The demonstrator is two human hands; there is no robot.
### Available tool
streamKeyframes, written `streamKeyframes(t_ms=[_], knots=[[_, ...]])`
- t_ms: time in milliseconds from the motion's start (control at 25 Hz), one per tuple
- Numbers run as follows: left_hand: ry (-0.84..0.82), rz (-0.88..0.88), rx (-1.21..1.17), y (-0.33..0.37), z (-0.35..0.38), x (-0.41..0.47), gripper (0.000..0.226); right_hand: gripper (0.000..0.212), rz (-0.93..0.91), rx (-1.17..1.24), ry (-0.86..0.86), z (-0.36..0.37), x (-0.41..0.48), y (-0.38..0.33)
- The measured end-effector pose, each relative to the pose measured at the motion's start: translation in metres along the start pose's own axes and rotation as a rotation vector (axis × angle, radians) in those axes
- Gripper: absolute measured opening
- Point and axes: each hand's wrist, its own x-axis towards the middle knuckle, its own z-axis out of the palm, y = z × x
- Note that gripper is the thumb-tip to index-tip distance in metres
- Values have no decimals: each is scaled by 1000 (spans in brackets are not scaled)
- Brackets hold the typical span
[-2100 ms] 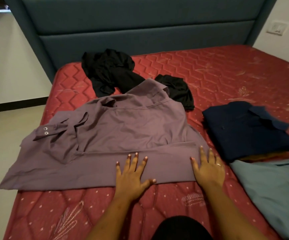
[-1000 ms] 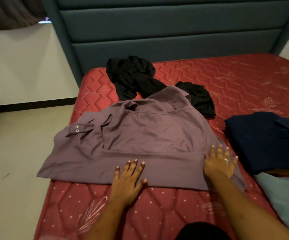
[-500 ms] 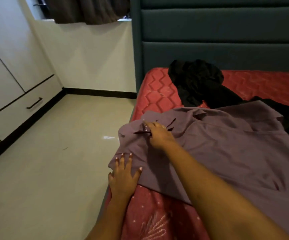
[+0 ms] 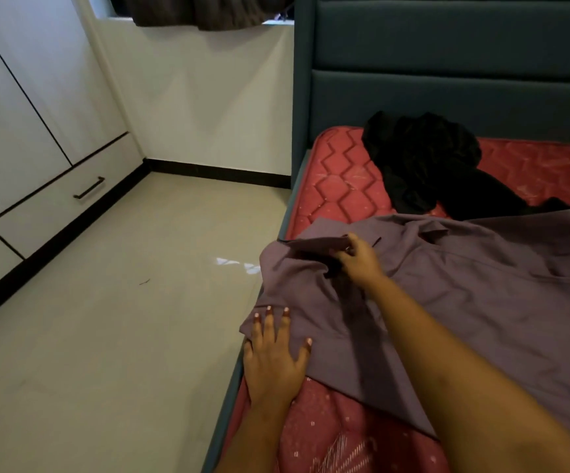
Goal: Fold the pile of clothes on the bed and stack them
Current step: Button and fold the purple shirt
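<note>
A big purple cloth shirt (image 4: 464, 302) is lying spread out on the red quilted mattress (image 4: 341, 189) of the bed. Its left edge is hanging a little over the side. The shirt is looking soft, thin and light. I think it is going to flop and crease wherever it is let go, and slide a bit on the mattress. So the best places to take hold of it are the edges, the corners and the sleeve end. One hand should be pressing it down while the other is lifting.

The person's left hand (image 4: 273, 356) is lying flat on the near left corner of the shirt. Its fingers are straight and spread apart. It is pressing the cloth down, not gripping it.

The right hand (image 4: 358, 261) is reaching across to the folded sleeve (image 4: 314, 243), a little farther away. Its fingers are curling round the sleeve edge and pinching it, so that hand is closed on the cloth. I think it is getting ready to pull the sleeve in over the shirt.

A crumpled heap of black clothes (image 4: 423, 165) is sitting on the far part of the mattress, near the dark teal padded headboard (image 4: 447, 80). It is lying just behind the shirt's far edge, waiting to be folded too.
</note>
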Motion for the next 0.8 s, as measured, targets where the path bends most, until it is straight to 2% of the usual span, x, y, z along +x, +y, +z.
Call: streamKeyframes(t_ms=[80,200,320,400,480,600,680,800], knots=[[11,16,32,-1,0,1,76,20,92,478,168,-32,-10,-18],[-121,14,57,2,-10,0,74,25,124,1056,341,-112,-40,-48],[-189,-81,47,18,-23,-5,68,26,90,1358,493,-191,-90,-55],[-213,-102,44,41,-28,-17,62,31,33,1405,631,-234,-122,-44],[-229,-42,52,70,-28,-36,58,34,73,1373,706,-266,-152,-31],[-298,19,-26,115,-23,-64,48,35,279,1192,700,-293,-190,11],[-343,-14,-111,132,-18,-75,41,49,425,1092,653,-298,-215,50],[-310,-64,-182,134,-9,-79,40,64,728,913,600,-297,-247,93]])
